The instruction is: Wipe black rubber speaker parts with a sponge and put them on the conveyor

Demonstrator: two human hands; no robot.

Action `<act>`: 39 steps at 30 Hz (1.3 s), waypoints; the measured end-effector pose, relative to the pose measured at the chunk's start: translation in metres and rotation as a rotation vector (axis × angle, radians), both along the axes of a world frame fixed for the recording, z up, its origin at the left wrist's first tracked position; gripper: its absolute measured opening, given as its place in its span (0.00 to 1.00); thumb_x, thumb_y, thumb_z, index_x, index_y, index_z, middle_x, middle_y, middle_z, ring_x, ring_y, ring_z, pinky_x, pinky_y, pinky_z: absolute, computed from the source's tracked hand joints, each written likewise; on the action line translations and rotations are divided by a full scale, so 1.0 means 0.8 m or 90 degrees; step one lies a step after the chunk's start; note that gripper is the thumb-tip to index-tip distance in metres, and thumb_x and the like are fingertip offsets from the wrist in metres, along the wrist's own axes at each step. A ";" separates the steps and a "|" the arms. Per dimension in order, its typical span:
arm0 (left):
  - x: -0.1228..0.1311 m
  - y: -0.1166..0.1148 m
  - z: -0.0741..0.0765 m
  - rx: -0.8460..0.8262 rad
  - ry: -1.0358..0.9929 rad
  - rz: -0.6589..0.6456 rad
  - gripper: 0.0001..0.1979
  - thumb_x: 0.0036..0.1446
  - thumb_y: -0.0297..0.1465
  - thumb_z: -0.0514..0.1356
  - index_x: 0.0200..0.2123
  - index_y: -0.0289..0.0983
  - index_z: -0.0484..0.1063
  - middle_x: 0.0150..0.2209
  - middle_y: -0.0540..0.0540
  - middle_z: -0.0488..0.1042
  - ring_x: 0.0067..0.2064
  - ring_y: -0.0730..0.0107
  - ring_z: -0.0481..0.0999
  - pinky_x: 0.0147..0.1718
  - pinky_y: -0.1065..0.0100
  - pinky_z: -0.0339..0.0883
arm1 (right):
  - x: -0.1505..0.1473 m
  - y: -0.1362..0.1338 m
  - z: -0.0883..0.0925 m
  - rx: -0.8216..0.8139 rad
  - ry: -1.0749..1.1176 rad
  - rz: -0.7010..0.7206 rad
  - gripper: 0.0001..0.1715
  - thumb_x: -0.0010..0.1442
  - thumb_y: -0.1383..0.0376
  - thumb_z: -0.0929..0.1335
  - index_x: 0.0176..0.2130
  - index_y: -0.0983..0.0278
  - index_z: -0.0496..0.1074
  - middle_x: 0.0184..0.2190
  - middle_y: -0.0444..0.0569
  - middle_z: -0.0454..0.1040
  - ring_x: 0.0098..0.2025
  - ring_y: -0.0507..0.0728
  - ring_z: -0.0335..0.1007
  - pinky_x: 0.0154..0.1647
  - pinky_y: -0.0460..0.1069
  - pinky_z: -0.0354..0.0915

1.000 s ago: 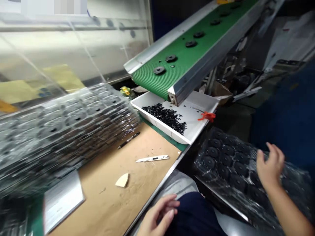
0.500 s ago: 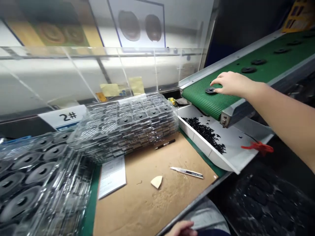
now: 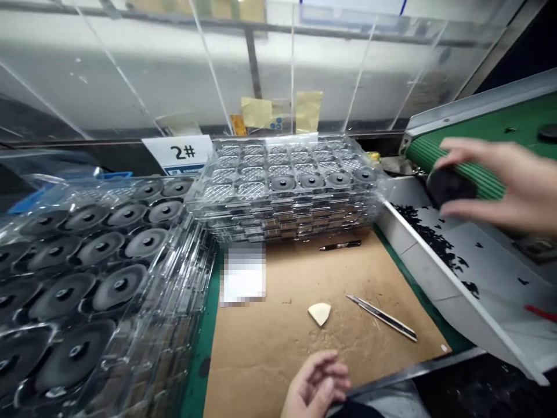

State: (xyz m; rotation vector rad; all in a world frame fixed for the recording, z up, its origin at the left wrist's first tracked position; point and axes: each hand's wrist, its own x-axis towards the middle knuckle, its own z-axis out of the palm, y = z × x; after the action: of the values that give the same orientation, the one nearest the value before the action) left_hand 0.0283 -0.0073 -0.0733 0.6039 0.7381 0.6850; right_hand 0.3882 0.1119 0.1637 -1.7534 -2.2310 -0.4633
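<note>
The right hand (image 3: 500, 186) has just lifted a black rubber-looking disc (image 3: 450, 187) off the green ribbed conveyor belt (image 3: 524, 119), so the disc no longer lies on the belt but is up between the fingers, just above the belt's end. That disc sits to the right of the brown kraft mat (image 3: 270, 354), beyond its far right corner. The right fingers (image 3: 470, 150) curve over the top of the disc while the thumb runs under it, pinching it by the rim. The left hand (image 3: 315, 386) rests at the near edge of the mat, empty, its fingers loosely curled and slightly apart, touching nothing that I can make out. On the mat lie a snap-off utility knife (image 3: 382, 317), a black pen (image 3: 340, 245) and a pale wedge-shaped scrap (image 3: 319, 313). Behind the mat stands a stack of clear plastic trays (image 3: 282, 186) with black discs seated in the front row of pockets, and left of the mat a second stack of clear trays (image 3: 87, 273) holds more discs. Right of the mat, a white tray (image 3: 435, 278) runs beside it, holding a drift of small black scraps (image 3: 429, 238).
</note>
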 end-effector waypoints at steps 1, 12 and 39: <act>0.004 0.005 0.005 -0.007 -0.031 0.041 0.27 0.46 0.43 0.65 0.49 0.40 0.70 0.45 0.35 0.74 0.44 0.56 0.74 0.43 0.58 0.66 | -0.040 -0.023 -0.026 -0.040 0.060 0.107 0.46 0.46 0.38 0.66 0.57 0.56 0.61 0.56 0.51 0.65 0.57 0.62 0.61 0.56 0.57 0.60; -0.022 0.027 0.028 -0.146 -0.101 0.109 0.35 0.43 0.39 0.68 0.55 0.42 0.63 0.55 0.37 0.67 0.56 0.50 0.66 0.52 0.57 0.61 | -0.272 -0.130 -0.240 -0.365 0.468 0.177 0.48 0.52 0.54 0.71 0.63 0.58 0.46 0.57 0.54 0.62 0.61 0.61 0.56 0.58 0.55 0.60; -0.035 0.061 -0.015 -0.127 -0.029 0.459 0.24 0.50 0.30 0.65 0.50 0.45 0.62 0.53 0.43 0.68 0.57 0.60 0.66 0.56 0.60 0.59 | -0.313 -0.037 -0.273 -0.549 0.601 0.038 0.13 0.62 0.64 0.61 0.44 0.62 0.70 0.39 0.48 0.76 0.38 0.53 0.72 0.38 0.46 0.67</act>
State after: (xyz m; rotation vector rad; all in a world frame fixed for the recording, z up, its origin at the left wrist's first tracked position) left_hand 0.0007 0.0411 -0.0851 0.1202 0.9751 1.2638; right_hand 0.1375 0.0821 -0.0548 -1.6350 -1.7819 1.2578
